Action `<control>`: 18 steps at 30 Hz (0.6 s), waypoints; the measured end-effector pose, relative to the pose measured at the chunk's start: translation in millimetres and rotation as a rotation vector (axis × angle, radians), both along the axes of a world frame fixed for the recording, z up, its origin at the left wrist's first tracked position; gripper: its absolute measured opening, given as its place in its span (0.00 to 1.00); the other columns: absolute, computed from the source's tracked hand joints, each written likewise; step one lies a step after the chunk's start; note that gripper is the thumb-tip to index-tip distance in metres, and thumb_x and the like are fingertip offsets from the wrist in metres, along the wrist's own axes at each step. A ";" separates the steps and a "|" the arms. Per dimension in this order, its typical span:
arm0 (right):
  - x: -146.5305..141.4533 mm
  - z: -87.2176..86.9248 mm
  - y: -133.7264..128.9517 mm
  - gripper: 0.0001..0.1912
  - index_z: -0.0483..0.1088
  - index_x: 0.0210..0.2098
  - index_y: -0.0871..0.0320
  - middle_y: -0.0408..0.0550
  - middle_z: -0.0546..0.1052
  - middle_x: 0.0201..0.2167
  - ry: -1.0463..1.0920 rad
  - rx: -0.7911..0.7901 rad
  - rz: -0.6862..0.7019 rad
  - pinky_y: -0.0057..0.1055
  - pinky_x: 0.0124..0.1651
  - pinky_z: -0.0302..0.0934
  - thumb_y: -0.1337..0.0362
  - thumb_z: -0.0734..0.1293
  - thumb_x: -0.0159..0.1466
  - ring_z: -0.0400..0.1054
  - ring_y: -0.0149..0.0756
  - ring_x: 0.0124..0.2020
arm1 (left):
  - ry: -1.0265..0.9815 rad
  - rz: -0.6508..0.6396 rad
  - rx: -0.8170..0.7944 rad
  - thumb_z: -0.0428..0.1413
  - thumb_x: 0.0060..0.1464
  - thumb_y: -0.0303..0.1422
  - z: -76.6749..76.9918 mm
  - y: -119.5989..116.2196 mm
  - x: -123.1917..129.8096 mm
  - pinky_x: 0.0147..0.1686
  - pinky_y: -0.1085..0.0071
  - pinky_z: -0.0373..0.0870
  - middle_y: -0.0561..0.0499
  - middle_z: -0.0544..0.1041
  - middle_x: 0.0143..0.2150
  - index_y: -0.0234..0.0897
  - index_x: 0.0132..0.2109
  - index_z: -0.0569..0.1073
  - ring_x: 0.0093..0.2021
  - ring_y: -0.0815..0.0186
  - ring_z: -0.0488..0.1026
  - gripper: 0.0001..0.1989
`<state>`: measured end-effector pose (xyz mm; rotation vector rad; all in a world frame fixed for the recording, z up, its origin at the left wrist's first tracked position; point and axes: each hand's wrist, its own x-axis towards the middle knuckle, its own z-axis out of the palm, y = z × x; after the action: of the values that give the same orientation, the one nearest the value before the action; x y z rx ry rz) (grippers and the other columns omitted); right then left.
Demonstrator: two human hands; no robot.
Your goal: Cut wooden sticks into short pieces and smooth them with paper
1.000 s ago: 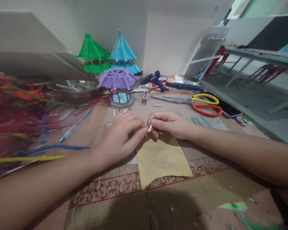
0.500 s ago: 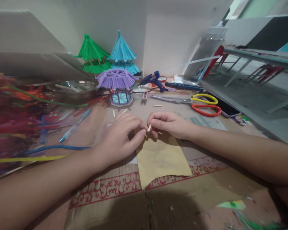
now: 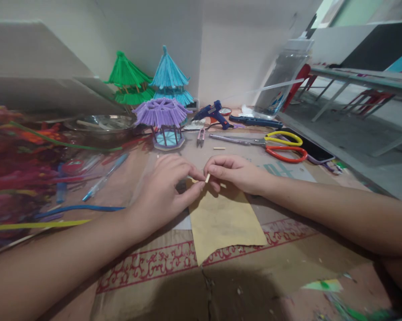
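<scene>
A short pale wooden stick [image 3: 207,178] is pinched between the thumb and fingers of my right hand [image 3: 232,174]. My left hand [image 3: 170,187] meets it from the other side, its thumb and index fingertips closed at the stick's near end. Under both hands lies a yellowish sheet that looks like sandpaper [image 3: 225,223], its lower edge uneven. Another short stick [image 3: 219,148] rests on the mat beyond my right hand. Behind my left hand stands a small pavilion with a purple fuzzy roof [image 3: 163,111].
Farther back are green [image 3: 125,73] and blue [image 3: 169,71] pavilions, a glue gun [image 3: 210,113], small snips [image 3: 201,137], a utility knife [image 3: 254,121], scissors [image 3: 284,145] and a phone [image 3: 316,151]. Left lie a metal bowl [image 3: 100,133], a pen [image 3: 105,177] and colourful pipe cleaners [image 3: 16,169].
My left fingertips have come slightly closer to the stick, and the left hand now covers small sticks seen behind it. My right hand keeps its hold; the view shifts slightly.
</scene>
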<state>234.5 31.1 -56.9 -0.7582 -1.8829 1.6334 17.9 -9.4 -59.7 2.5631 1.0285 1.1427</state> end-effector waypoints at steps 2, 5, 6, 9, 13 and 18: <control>-0.5 0.0 0.2 0.25 0.70 0.33 0.59 0.39 0.73 0.20 -0.003 0.020 0.002 0.27 0.26 0.49 0.40 0.69 0.64 0.62 0.26 0.22 | 0.007 -0.007 0.017 0.58 0.63 0.31 0.2 0.2 -0.1 0.45 0.62 0.64 0.52 0.78 0.36 0.39 0.38 0.76 0.41 0.62 0.73 0.03; -1.0 1.0 0.2 0.26 0.70 0.33 0.59 0.39 0.73 0.20 -0.025 0.051 0.004 0.27 0.27 0.50 0.40 0.68 0.65 0.61 0.26 0.22 | 0.027 -0.004 0.029 0.58 0.62 0.31 0.5 0.7 -0.3 0.45 0.62 0.63 0.51 0.77 0.35 0.38 0.37 0.75 0.40 0.62 0.73 0.04; -1.0 1.5 0.0 0.26 0.70 0.33 0.59 0.39 0.73 0.20 -0.037 0.057 0.004 0.27 0.27 0.51 0.40 0.68 0.65 0.61 0.26 0.22 | 0.035 -0.001 0.027 0.58 0.62 0.31 0.6 0.8 -0.2 0.45 0.62 0.64 0.51 0.77 0.35 0.38 0.37 0.75 0.40 0.62 0.73 0.04; -0.7 2.7 -1.1 0.26 0.70 0.34 0.59 0.39 0.73 0.21 -0.069 0.067 -0.002 0.27 0.27 0.52 0.39 0.67 0.65 0.61 0.26 0.22 | 0.063 0.008 0.011 0.56 0.62 0.30 0.7 1.0 0.4 0.45 0.61 0.64 0.50 0.77 0.35 0.38 0.36 0.73 0.40 0.60 0.72 0.05; -0.2 1.9 -1.9 0.25 0.70 0.35 0.59 0.39 0.72 0.21 -0.082 0.079 0.007 0.27 0.26 0.51 0.41 0.67 0.66 0.60 0.26 0.22 | 0.101 0.022 -0.048 0.53 0.61 0.31 -0.3 0.6 1.7 0.43 0.59 0.64 0.48 0.74 0.35 0.37 0.35 0.71 0.41 0.57 0.70 0.06; -0.5 0.0 -1.4 0.23 0.70 0.36 0.59 0.39 0.73 0.21 -0.068 0.060 0.014 0.27 0.27 0.52 0.44 0.67 0.68 0.62 0.27 0.23 | 0.086 0.004 -0.081 0.50 0.60 0.30 -0.1 -0.9 1.8 0.41 0.59 0.63 0.49 0.73 0.34 0.37 0.35 0.69 0.39 0.59 0.69 0.05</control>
<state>234.0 29.7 -56.9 -0.7861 -1.9803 1.5702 19.7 -10.3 -59.8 2.5675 1.0755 0.9790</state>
